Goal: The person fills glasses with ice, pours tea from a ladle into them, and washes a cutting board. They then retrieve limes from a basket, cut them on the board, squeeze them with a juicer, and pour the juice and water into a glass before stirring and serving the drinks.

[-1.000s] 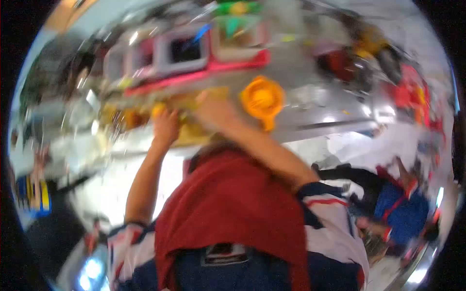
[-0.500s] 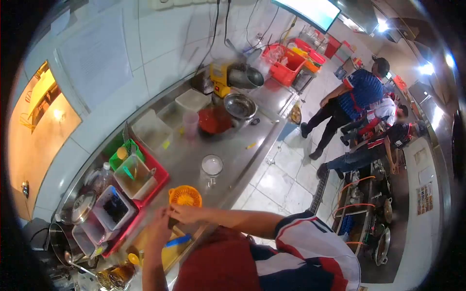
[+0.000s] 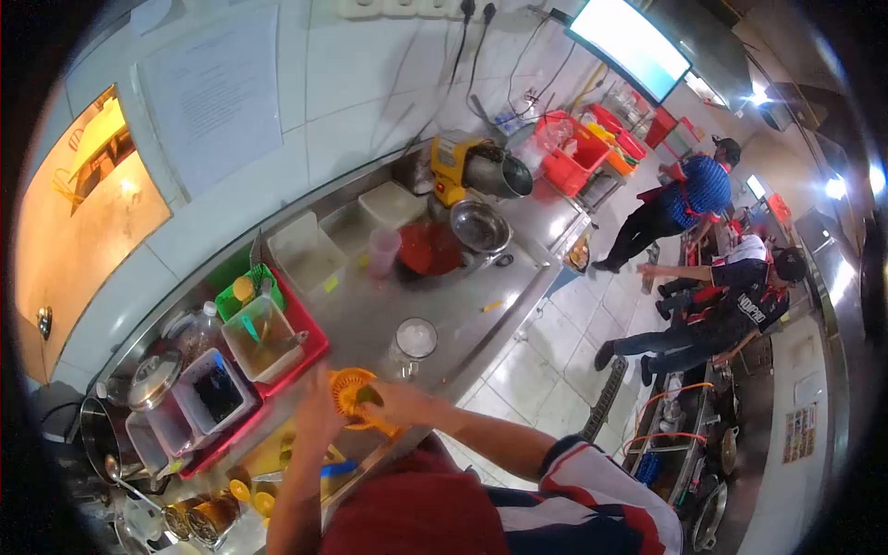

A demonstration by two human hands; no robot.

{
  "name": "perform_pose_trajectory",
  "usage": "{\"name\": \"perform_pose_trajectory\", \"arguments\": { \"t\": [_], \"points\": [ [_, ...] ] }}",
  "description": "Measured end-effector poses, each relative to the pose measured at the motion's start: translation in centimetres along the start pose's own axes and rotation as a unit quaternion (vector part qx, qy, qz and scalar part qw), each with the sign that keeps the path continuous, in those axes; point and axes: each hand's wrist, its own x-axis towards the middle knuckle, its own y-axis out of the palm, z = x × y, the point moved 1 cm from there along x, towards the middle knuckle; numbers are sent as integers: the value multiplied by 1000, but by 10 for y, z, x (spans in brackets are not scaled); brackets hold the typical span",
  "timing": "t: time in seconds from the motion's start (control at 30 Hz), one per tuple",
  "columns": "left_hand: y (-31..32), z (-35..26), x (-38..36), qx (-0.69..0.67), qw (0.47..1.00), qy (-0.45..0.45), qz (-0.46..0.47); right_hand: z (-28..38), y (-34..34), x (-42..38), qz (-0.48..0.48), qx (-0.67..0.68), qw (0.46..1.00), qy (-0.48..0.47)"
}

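Note:
An orange citrus juicer (image 3: 348, 387) sits at the near edge of the steel counter (image 3: 462, 305). My left hand (image 3: 319, 416) grips its left side. My right hand (image 3: 404, 405) presses a small green fruit half (image 3: 368, 398) against the juicer's cone, fingers curled over it. Just below my hands lies a yellow cutting board (image 3: 298, 455) with a blue-handled knife (image 3: 339, 469) on it. My red apron and striped sleeves fill the bottom of the view.
A red tray (image 3: 313, 347) holds clear tubs and a green basket (image 3: 242, 287). A white-lidded jar (image 3: 413, 340), pink cup (image 3: 382, 252), metal bowl (image 3: 479, 225) and yellow machine (image 3: 461, 165) stand farther along. Other people (image 3: 731, 291) work in the aisle at right.
The view has swung up from a blurred look at my body and then steadied. My hands moved from a small item beside the juicer onto the juicer, with the green fruit now on it.

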Motion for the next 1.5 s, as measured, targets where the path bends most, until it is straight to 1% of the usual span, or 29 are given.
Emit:
{"name": "perform_pose_trajectory", "arguments": {
  "t": [0.03, 0.07, 0.1, 0.13, 0.17, 0.23, 0.37, 0.47, 0.53, 0.57, 0.63, 0.67, 0.7, 0.73, 0.77, 0.8, 0.83, 0.87, 0.93, 1.0, 1.03, 1.1, 1.17, 1.23, 1.27, 1.33, 1.4, 1.47, 1.5],
  "points": [
    [15, 18, -5, -41, 994, -86, -60, 7, 0, -3, -58, -100, 991, 69],
    [42, 37, -4, -41, 993, -91, -56, 0, 12, 2, -52, -97, 991, 70],
    [75, 57, 2, -36, 990, -110, -76, -13, 28, 12, -36, -138, 987, 74],
    [91, 69, 4, -31, 986, -129, -98, -19, 38, 19, -21, -178, 981, 76],
    [88, 71, 4, -32, 986, -134, -98, -16, 38, 21, -17, -178, 981, 74],
    [83, 71, 8, -108, 984, -71, -122, -12, 36, 24, 21, -207, 975, 74],
    [76, 66, 11, -110, 978, -88, -157, 2, 22, 29, 1, -197, 979, 50],
    [68, 61, 10, -162, 973, -114, -121, 4, 25, 37, -18, -193, 980, 36],
    [74, 67, 9, -217, 965, -117, -91, 5, 21, 42, 42, -204, 977, 52],
    [75, 68, 10, -218, 964, -122, -90, 1, 22, 44, 48, -203, 977, 51],
    [79, 68, 12, -207, 969, -100, -93, -16, 34, 47, 17, -225, 973, -40],
    [85, 72, 15, -207, 968, -74, -124, -27, 44, 53, 13, -217, 975, -45],
    [93, 75, 11, -207, 965, -57, -148, -13, 35, 50, 45, -206, 977, -6],
    [84, 69, 8, -202, 968, -44, -144, -1, 25, 52, 86, -195, 976, 32],
    [82, 71, 13, -231, 965, -57, -107, -18, 41, 65, 67, -255, 965, -5],
    [77, 65, 8, -256, 958, -56, -120, -7, 32, 67, 59, -223, 973, -10],
    [87, 72, 15, -198, 971, -61, -120, 0, 33, 71, 71, -223, 972, 28],
    [103, 80, 19, -160, 975, -42, -145, 4, 35, 69, 71, -223, 972, 12],
    [107, 78, 13, -196, 964, -49, -171, 0, 43, 71, 84, -224, 971, -16],
    [98, 72, 9, -181, 967, -61, -168, -6, 57, 72, 48, -268, 962, -3],
    [96, 69, 6, -169, 970, -56, -165, -8, 63, 69, 67, -268, 961, -10],
    [90, 65, 9, -178, 968, -79, -159, 8, 57, 72, 52, -297, 952, 54],
    [92, 69, 6, -198, 965, -92, -145, 16, 53, 78, 70, -288, 954, 41],
    [99, 68, 6, -209, 961, -82, -161, 18, 42, 65, 84, -285, 954, 43],
    [94, 66, 9, -252, 954, -90, -135, 22, 34, 64, 101, -292, 950, 52],
    [101, 69, 14, -235, 953, -99, -165, 24, 30, 66, 121, -305, 943, 52],
    [102, 68, 12, -219, 951, -110, -186, 17, 33, 57, 119, -315, 938, 83],
    [98, 66, 9, -221, 956, -67, -179, 13, 43, 58, 115, -323, 936, 83],
    [93, 64, 9, -225, 955, -69, -179, 13, 47, 61, 107, -329, 935, 78]
  ]
}}
